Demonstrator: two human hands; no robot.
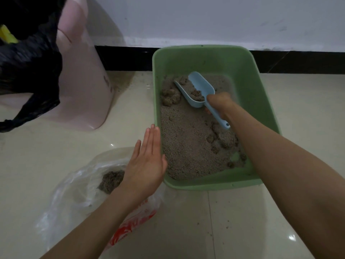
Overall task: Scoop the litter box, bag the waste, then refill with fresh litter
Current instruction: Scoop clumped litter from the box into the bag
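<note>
Your right hand (219, 103) grips the loaded scoop (199, 89); left hand (147, 161) flat beside the litter box (209, 184). Clumps remain; bagging barely begun, refill untouched.

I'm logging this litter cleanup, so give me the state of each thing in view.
Green plastic litter box: holds clumped litter.
Blue plastic scoop: loaded with clumps, gripped by right hand.
Clear plastic bag: open on floor, some waste inside.
Left hand: flat, fingers straight, beside box.
Black plastic bag: crumpled.
</note>
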